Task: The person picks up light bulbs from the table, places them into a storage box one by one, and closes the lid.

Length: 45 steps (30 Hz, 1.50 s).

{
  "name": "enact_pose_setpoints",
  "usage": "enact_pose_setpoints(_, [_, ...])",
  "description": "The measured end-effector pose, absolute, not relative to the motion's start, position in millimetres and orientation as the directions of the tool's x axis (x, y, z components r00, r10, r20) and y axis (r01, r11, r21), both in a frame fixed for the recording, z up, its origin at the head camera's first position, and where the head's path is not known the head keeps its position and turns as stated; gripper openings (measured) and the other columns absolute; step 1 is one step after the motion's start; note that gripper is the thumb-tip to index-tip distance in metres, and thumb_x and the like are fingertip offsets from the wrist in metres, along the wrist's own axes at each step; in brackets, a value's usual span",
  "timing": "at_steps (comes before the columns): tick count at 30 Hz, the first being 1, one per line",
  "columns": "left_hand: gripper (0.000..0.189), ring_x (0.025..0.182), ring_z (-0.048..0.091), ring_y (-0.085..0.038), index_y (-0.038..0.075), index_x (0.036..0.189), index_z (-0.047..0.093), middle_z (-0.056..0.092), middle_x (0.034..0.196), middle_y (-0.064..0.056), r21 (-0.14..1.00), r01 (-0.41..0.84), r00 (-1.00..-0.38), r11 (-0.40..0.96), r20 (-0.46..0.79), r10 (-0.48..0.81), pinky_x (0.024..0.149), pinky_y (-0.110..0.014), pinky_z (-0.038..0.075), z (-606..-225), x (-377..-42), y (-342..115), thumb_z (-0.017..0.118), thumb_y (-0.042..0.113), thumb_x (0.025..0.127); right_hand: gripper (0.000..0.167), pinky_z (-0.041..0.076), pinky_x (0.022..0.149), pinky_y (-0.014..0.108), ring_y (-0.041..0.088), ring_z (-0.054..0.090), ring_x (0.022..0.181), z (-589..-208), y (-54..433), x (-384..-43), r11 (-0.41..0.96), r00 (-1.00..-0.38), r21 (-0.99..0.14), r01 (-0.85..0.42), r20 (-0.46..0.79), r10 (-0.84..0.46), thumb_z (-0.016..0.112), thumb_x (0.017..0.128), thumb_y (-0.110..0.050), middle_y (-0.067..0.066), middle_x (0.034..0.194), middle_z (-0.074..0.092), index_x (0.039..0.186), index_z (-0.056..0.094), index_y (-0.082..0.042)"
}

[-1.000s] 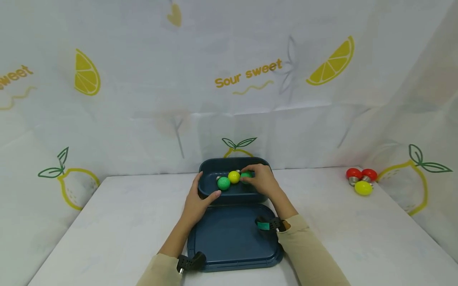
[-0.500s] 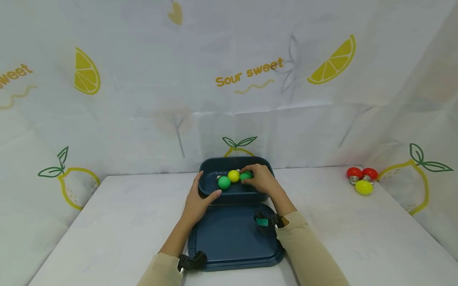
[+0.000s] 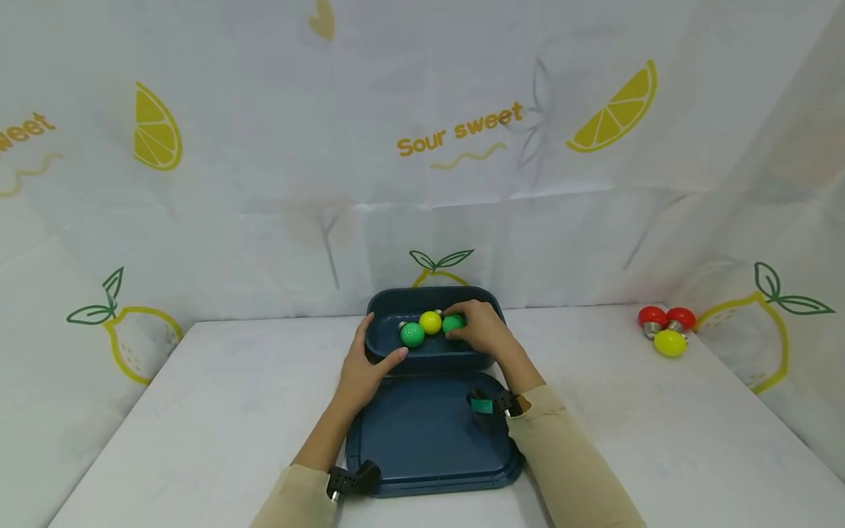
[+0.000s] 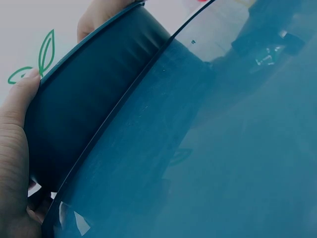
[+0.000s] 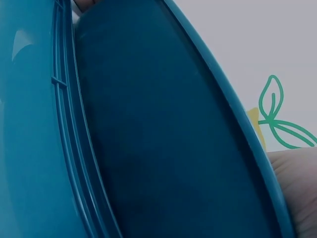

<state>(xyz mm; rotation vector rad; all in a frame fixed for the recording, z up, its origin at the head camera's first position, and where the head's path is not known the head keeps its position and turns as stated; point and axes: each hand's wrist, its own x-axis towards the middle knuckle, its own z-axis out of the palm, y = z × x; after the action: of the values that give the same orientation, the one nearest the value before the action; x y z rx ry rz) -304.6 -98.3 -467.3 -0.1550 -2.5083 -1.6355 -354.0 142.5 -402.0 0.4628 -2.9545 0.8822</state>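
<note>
A dark blue rectangular box (image 3: 439,361) stands near the back of the table. My left hand (image 3: 359,374) grips its left front corner, thumb at the front rim. In the left wrist view the thumb (image 4: 22,96) lies along the box wall (image 4: 91,99). Inside the box, the thumb and fingers of my right hand (image 3: 486,328) pinch a green light bulb (image 3: 452,324) at the right. A yellow bulb (image 3: 430,323) lies beside it, and another green bulb (image 3: 412,335) sits further left. Box and lid fill most of the right wrist view, hiding the bulbs there.
A dark blue lid (image 3: 432,433) lies on the white table (image 3: 647,425) right in front of the box, under my forearms. Two red bulbs (image 3: 652,316) and a yellow bulb (image 3: 670,343) cluster at the far right back corner. A white printed cloth (image 3: 277,161) hangs behind.
</note>
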Motion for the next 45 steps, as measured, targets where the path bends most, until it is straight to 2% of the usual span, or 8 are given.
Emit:
enact_pose_setpoints(16, [0.096, 0.155, 0.027, -0.036, 0.030, 0.162, 0.020, 0.024, 0.169, -0.009, 0.895, 0.181, -0.981, 0.408, 0.193, 0.011, 0.122, -0.064, 0.025, -467, -306, -99, 0.074, 0.054, 0.086, 0.047, 0.053, 0.102, 0.050, 0.033, 0.063, 0.122, -404, 144, -354, 0.788, -0.953, -0.537, -0.300, 0.131, -0.274, 0.081, 0.087, -0.019, 0.015, 0.136, 0.066, 0.130, 0.068, -0.009])
enact_pose_setpoints(20, [0.095, 0.155, 0.027, -0.035, 0.030, 0.162, 0.019, 0.024, 0.169, -0.008, 0.896, 0.182, -0.981, 0.405, 0.191, 0.018, 0.122, -0.063, 0.025, -467, -306, -99, 0.073, 0.053, 0.087, 0.044, 0.053, 0.102, 0.051, 0.034, 0.064, 0.122, -405, 146, -351, 0.761, -0.940, -0.553, -0.340, 0.205, -0.272, 0.079, 0.088, -0.020, 0.014, 0.133, 0.067, 0.129, 0.068, -0.008])
enact_pose_setpoints(24, [0.095, 0.155, 0.026, -0.036, 0.030, 0.162, 0.019, 0.023, 0.169, -0.008, 0.896, 0.172, -0.983, 0.409, 0.180, 0.020, 0.122, -0.064, 0.025, -469, -306, -99, 0.073, 0.053, 0.088, 0.042, 0.055, 0.100, 0.051, 0.037, 0.066, 0.120, -402, 154, -346, 0.674, -0.915, -0.620, -0.401, 0.308, -0.261, 0.078, 0.090, -0.021, 0.015, 0.132, 0.068, 0.128, 0.069, -0.005])
enact_pose_setpoints(28, [0.095, 0.155, 0.026, -0.035, 0.030, 0.162, 0.019, 0.023, 0.169, -0.008, 0.893, 0.178, -0.982, 0.412, 0.186, 0.023, 0.122, -0.063, 0.025, -468, -306, -100, 0.073, 0.054, 0.088, 0.040, 0.055, 0.101, 0.052, 0.038, 0.065, 0.121, -392, 172, -340, 0.616, -0.884, -0.642, -0.457, 0.402, -0.237, 0.079, 0.088, -0.020, 0.017, 0.129, 0.069, 0.124, 0.070, -0.004])
enact_pose_setpoints(39, [0.095, 0.155, 0.026, -0.036, 0.029, 0.162, 0.018, 0.023, 0.169, -0.009, 0.893, 0.177, -0.983, 0.413, 0.182, 0.029, 0.122, -0.063, 0.025, -464, -304, -100, 0.073, 0.051, 0.088, 0.044, 0.048, 0.105, 0.059, 0.037, 0.061, 0.125, -365, 239, -321, 0.675, -0.826, -0.543, -0.499, 0.535, -0.180, 0.082, 0.085, -0.019, 0.016, 0.128, 0.070, 0.125, 0.070, -0.006])
enact_pose_setpoints(45, [0.095, 0.155, 0.025, -0.035, 0.029, 0.162, 0.017, 0.022, 0.170, -0.008, 0.897, 0.175, -0.984, 0.407, 0.175, 0.037, 0.123, -0.063, 0.024, -462, -302, -100, 0.073, 0.052, 0.088, 0.046, 0.048, 0.102, 0.065, 0.043, 0.059, 0.124, -364, 275, -304, 0.741, -0.832, -0.527, -0.415, 0.550, -0.074, 0.081, 0.087, -0.024, 0.019, 0.132, 0.067, 0.128, 0.068, -0.006])
